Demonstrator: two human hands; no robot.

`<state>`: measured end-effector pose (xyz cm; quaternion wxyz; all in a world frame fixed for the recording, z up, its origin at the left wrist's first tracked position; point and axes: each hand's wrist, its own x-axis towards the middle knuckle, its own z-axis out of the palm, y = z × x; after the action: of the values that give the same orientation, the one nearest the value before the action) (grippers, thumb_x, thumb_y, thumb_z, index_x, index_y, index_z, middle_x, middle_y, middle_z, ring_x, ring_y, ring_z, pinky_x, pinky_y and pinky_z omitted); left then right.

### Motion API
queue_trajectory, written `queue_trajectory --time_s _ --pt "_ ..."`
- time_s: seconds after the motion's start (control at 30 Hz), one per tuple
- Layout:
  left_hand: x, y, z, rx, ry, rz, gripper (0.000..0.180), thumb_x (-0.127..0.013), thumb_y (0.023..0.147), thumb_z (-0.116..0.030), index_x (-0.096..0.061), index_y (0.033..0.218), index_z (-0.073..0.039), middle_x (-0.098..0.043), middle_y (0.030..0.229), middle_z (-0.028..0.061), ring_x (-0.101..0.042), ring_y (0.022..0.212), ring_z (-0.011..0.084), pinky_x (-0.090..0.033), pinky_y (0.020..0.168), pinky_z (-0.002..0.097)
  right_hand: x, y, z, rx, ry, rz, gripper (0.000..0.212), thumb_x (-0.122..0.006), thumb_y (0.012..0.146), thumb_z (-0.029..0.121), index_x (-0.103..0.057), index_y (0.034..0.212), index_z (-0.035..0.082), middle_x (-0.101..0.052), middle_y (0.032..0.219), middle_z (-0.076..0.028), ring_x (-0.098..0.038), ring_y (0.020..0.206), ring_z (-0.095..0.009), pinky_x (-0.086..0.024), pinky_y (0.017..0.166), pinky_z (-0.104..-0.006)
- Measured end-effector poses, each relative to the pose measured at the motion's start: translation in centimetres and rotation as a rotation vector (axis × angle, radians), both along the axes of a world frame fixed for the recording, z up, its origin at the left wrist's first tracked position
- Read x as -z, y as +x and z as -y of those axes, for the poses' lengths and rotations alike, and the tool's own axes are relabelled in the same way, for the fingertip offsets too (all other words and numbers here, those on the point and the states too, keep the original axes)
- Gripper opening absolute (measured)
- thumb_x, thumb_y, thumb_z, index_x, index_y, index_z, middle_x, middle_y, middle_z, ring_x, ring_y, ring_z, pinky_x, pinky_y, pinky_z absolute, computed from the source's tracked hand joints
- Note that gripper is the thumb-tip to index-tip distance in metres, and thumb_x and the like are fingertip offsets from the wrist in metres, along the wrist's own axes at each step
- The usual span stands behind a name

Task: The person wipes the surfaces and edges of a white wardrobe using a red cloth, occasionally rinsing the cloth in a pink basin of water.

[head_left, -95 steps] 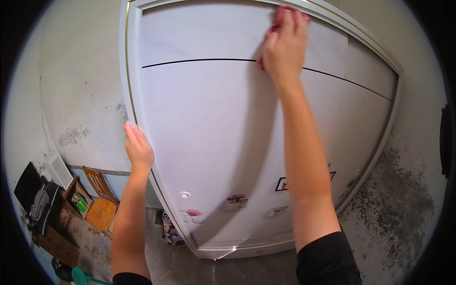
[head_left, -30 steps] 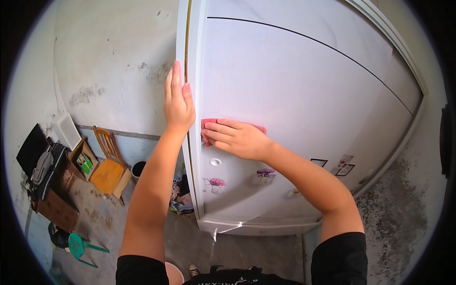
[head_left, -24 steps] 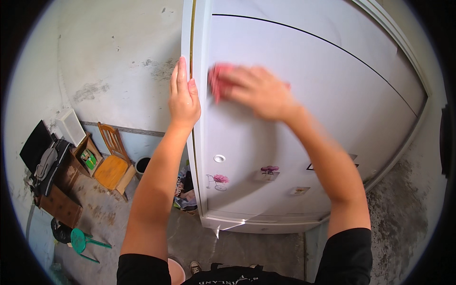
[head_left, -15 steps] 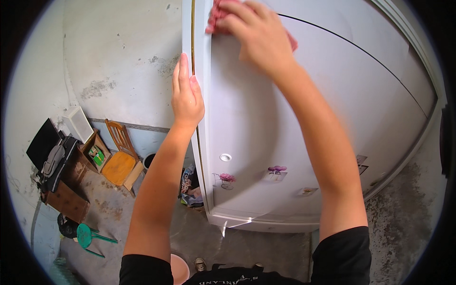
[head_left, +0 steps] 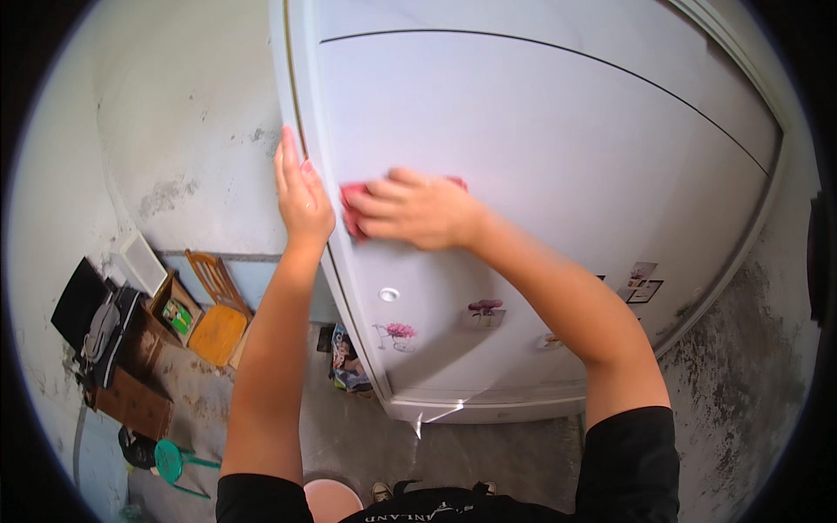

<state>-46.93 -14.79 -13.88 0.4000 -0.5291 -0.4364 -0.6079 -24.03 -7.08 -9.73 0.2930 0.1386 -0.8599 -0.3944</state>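
Observation:
A tall white wardrobe (head_left: 523, 113) with flower pictures low on its front stands before me. My right hand (head_left: 418, 209) presses a pinkish-red cloth (head_left: 352, 228) against that front, close to the left edge and above the round recessed handle (head_left: 389, 295). Its fingers, slightly blurred, lie over the cloth and cover most of it. My left hand (head_left: 303, 196) rests along the wardrobe's left edge, beside a gold-coloured strip. Its fingers are stretched out and it holds nothing.
A pink basin (head_left: 333, 500) stands on the floor near my feet. Along the left wall are a wooden chair (head_left: 218, 336), a green stool (head_left: 170, 460) and a desk with a dark screen (head_left: 80, 292). Several items sit in a box (head_left: 349, 366) beside the wardrobe.
My right hand has brought the cloth down the wardrobe front from near the top, staying by the left edge. My left hand keeps its place on the edge, while the whole view has shifted.

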Motion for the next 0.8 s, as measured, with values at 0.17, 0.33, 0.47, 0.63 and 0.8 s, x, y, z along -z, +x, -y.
queue_trajectory --time_s 0.17,0.33,0.47,0.63,0.8 --pt "0.0 -0.3 0.0 -0.016 -0.017 0.003 0.055 -0.038 0.117 -0.014 -0.036 0.169 0.003 -0.043 0.171 0.0259 -0.046 0.155 0.0416 -0.037 0.127 0.0454 -11.5 -0.7 0.1 -0.054 -0.027 -0.550 0.047 -0.069 0.086 0.010 -0.067 0.132 0.018 -0.059 0.155 -0.006 -0.051 0.149 -0.027 -0.043 0.123 -0.0494" --pt "0.3 0.1 -0.3 0.042 -0.027 0.051 0.055 -0.037 0.117 -0.013 -0.034 0.170 0.001 -0.042 0.173 0.0226 -0.045 0.156 0.0399 -0.038 0.127 0.0437 -14.9 4.2 -1.9 -0.015 -0.016 -0.739 0.040 -0.066 0.096 0.010 -0.068 0.136 0.017 -0.057 0.159 -0.009 -0.050 0.151 -0.031 -0.043 0.123 -0.0496" --pt "0.3 -0.6 0.5 -0.042 -0.052 0.042 0.055 -0.035 0.118 -0.015 -0.033 0.171 0.001 -0.040 0.174 0.0211 -0.042 0.159 0.0377 -0.034 0.130 0.0437 -16.7 13.7 -2.3 -0.050 -0.118 -0.925 0.034 -0.066 0.100 0.008 -0.070 0.134 0.010 -0.063 0.151 -0.020 -0.056 0.144 -0.042 -0.045 0.121 -0.0531" --pt "0.2 0.3 -0.3 -0.028 -0.055 0.032 0.055 -0.034 0.119 -0.014 -0.033 0.171 0.001 -0.039 0.175 0.0214 -0.039 0.161 0.0368 -0.031 0.132 0.0438 -15.8 27.8 -9.6 0.079 -0.019 -1.112 0.041 -0.060 0.105 0.009 -0.066 0.145 0.014 -0.057 0.161 -0.011 -0.052 0.149 -0.034 -0.043 0.124 -0.0446" --pt "0.1 -0.4 0.3 -0.039 -0.055 0.040 0.055 -0.035 0.118 -0.014 -0.032 0.172 0.000 -0.038 0.175 0.0209 -0.040 0.160 0.0373 -0.032 0.131 0.0445 -12.3 30.2 -11.3 0.200 -0.247 -1.430 0.045 -0.056 0.106 0.010 -0.061 0.151 0.010 -0.044 0.169 -0.022 -0.043 0.154 -0.042 -0.040 0.125 -0.0486"
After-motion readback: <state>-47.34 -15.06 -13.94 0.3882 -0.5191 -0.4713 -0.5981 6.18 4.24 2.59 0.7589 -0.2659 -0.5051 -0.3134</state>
